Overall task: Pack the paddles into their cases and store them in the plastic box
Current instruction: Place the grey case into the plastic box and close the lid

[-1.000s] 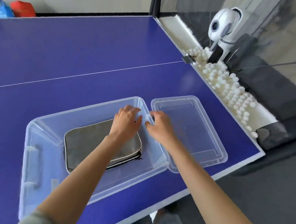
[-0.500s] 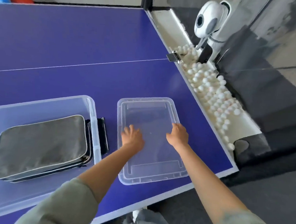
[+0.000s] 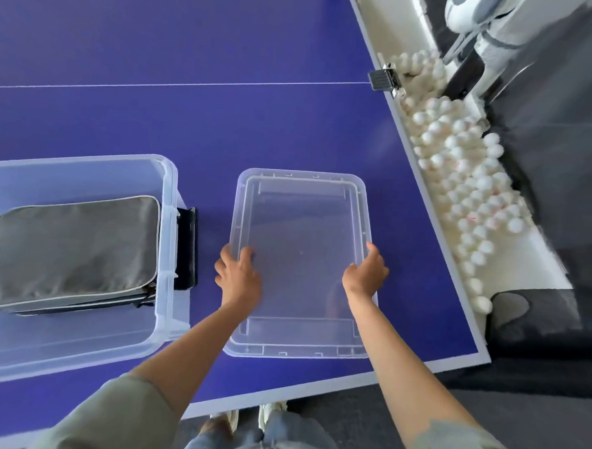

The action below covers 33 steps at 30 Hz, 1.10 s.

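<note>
On the blue counter [image 3: 224, 124], grey paddle cases [image 3: 70, 250] lie inside the plastic box [image 3: 166, 238] at left. Beside it, the left hand [image 3: 238, 278] and right hand [image 3: 365, 274] curl fingers over the clear lid's [image 3: 295, 351] side edges. White balls [image 3: 462, 164] fill the right-hand trough.

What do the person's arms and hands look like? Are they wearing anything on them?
No gloves, rings or watches show: the left hand and right hand are bare, and so are both forearms. Loose grey-green sleeves are pushed up near the elbows, with a small dark button or mark by the right cuff.
</note>
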Motion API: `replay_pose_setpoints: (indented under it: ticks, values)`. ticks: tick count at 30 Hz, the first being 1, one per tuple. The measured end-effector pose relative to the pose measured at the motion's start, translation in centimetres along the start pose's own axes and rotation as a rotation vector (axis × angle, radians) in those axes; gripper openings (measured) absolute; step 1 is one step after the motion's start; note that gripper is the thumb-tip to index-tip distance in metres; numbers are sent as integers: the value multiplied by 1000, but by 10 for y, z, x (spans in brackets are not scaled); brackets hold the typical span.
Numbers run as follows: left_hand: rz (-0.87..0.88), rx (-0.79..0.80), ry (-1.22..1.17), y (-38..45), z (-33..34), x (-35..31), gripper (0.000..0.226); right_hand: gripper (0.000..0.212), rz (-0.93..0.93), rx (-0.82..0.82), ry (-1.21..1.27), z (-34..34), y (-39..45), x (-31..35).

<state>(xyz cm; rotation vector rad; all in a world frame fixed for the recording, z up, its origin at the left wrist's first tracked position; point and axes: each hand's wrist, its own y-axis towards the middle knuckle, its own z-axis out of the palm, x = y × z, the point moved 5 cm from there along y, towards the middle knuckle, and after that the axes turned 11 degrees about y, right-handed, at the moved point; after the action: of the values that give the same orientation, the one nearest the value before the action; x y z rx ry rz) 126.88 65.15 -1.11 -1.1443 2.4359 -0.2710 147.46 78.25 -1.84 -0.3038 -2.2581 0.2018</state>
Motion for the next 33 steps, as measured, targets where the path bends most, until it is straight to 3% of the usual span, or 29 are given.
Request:
replay_pose_setpoints:
  ticks: [5,11,18,28,33]
  values:
    - [-49,10,-49,3,-8,-1,38,53,154,9,84,-5,12,-3]
    - [-69,-24,-115,8,-28,-9,33,45,51,45,183,-21,22,32]
    - [-51,-58,-326,24,-86,-32,43,42,-294,-10,323,-65,17,139]
    - [25,-336,-770,26,-223,-4,47,46,-764,9,320,-96,-63,327]
    - [-19,-190,-1079,38,-253,28,49,50,-989,-51,198,-81,-134,388]
